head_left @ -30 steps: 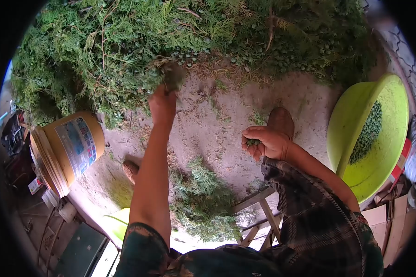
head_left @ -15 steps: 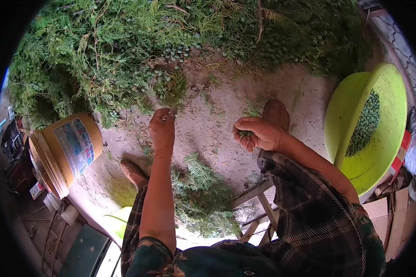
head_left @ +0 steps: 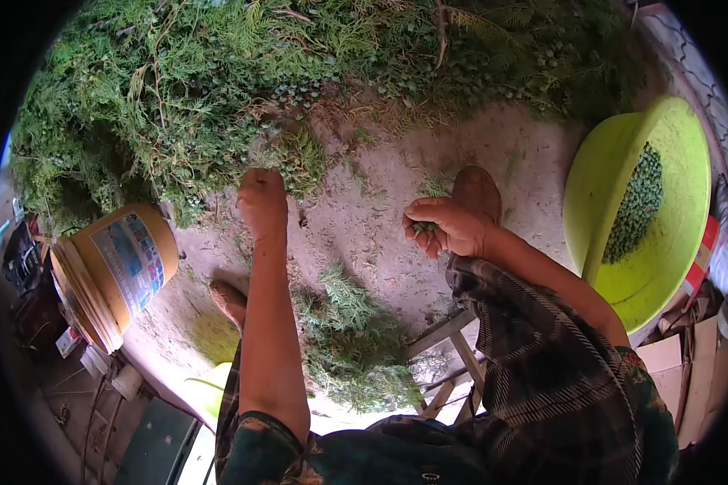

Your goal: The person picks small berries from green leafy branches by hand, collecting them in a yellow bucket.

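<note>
My left hand (head_left: 263, 202) is closed at the near edge of a heap of evergreen branches (head_left: 202, 105). Its fingertips point away from me into the greenery, so whatever they pinch is hidden. Over the bare floor, my right hand (head_left: 449, 226) is curled palm up around several small green seed cones (head_left: 423, 227). To the right, a lime-green basin (head_left: 687, 234) stands tilted, with a mass of similar green cones (head_left: 637, 206) inside it.
A yellow bucket (head_left: 160, 242) stands at the left. Loose cut sprigs (head_left: 352, 323) lie between my legs beside a wooden frame (head_left: 441, 335). Cardboard (head_left: 687, 364) sits at lower right, and a tyre (head_left: 687, 56) is at upper right.
My left hand has moved forward and slightly left, up to the branches. My right hand stays almost in place, its fingers still around the cones. The view has shifted a little.
</note>
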`<state>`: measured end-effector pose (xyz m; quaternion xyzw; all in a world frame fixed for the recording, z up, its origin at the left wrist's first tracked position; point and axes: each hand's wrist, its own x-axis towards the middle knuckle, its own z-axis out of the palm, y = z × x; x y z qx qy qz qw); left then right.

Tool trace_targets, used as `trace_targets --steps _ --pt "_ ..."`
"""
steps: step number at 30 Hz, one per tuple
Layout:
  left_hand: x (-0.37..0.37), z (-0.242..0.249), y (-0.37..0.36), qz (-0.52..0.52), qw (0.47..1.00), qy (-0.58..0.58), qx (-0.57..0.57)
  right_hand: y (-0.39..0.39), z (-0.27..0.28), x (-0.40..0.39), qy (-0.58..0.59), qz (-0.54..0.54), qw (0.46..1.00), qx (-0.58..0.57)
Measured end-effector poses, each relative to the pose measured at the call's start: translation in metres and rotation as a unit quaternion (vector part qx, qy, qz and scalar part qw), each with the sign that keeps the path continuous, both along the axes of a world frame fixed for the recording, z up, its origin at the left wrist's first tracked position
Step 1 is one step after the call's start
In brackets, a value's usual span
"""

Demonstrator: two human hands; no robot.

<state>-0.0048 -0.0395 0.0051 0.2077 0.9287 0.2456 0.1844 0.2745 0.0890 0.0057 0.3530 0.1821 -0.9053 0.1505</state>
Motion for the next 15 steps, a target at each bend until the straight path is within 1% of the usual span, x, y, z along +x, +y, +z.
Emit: trace_targets --steps 2,3,4,6,7,9,10,12,13,14,15 --pt "0.008 0.012 0.007 -0.078 0.987 0.104 -0.090 -0.002 -0.005 0.001 -0.005 0.006 1.000 0.002" --pt "0.020 0.029 0.022 -0.056 0.976 0.028 -0.211 -0.002 -0.006 0.001 -0.010 0.010 1.000 0.005" --pt "0.025 0.010 0.022 -0.075 0.955 0.040 -0.283 -0.002 -0.007 0.000 -0.009 0.007 1.000 0.006" --pt "0.045 0.006 0.026 -0.128 0.952 0.058 -0.273 -0.003 -0.007 0.002 -0.002 0.006 1.000 0.016" --pt "0.047 0.007 0.027 -0.130 0.951 0.056 -0.273 -0.004 -0.008 0.002 -0.004 0.004 1.000 0.015" --pt "0.048 0.011 0.032 -0.094 0.970 0.022 -0.222 -0.003 -0.008 0.002 -0.006 0.005 1.000 0.011" --pt "0.047 0.014 0.031 -0.094 0.970 0.023 -0.223 -0.004 -0.008 0.002 -0.006 0.004 1.000 0.010" --pt "0.041 0.020 0.026 -0.073 0.985 0.051 -0.147 -0.003 -0.008 0.001 -0.018 0.000 1.000 0.009" --pt "0.034 0.022 0.021 -0.098 0.989 0.059 -0.096 -0.003 -0.008 0.001 -0.019 -0.003 1.000 0.008" --pt "0.034 0.032 0.019 -0.101 0.988 0.057 -0.098 -0.004 -0.007 0.001 -0.014 -0.003 1.000 0.006" --pt "0.034 0.049 0.022 -0.083 0.995 0.020 -0.052 -0.004 -0.007 0.001 -0.008 -0.003 1.000 0.007"
